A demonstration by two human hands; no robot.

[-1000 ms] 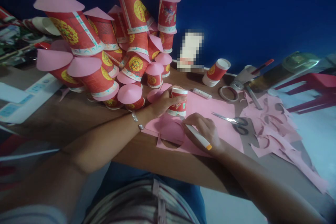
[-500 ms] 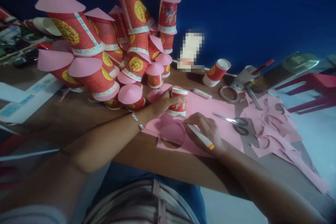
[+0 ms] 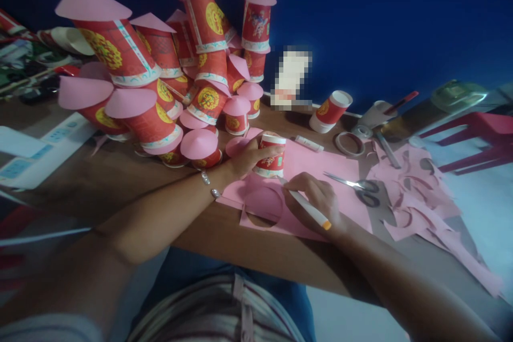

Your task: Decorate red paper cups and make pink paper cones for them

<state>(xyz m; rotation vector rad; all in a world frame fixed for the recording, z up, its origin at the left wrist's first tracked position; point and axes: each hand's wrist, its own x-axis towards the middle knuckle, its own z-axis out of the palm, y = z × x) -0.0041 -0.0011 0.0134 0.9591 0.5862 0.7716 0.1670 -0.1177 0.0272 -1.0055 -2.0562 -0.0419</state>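
Observation:
My left hand [image 3: 247, 156] is wrapped round a red paper cup [image 3: 276, 163], which stands upside down on a sheet of pink paper [image 3: 308, 165]. Between the fingers of my right hand [image 3: 316, 195] is a white pen with an orange end [image 3: 308, 207]. Its tip is close to the cup's lower rim; whether it touches the paper I cannot make out. A pink paper disc [image 3: 262, 202] lies in front of the cup. Scissors [image 3: 355, 184] with dark handles rest open on the sheet, right of my right hand.
Red cups with pink cone roofs [image 3: 199, 143] crowd the left and back. A glue stick [image 3: 309, 144], a tape roll [image 3: 349, 144] and another red cup [image 3: 332, 109] stand or lie behind the sheet. Pink paper scraps [image 3: 420, 197] cover the right side. A blue wall [image 3: 380, 26] rises behind.
The pen in my right hand has shifted slightly, its orange end a little to the right. My left hand keeps its hold on the cup, which has barely moved.

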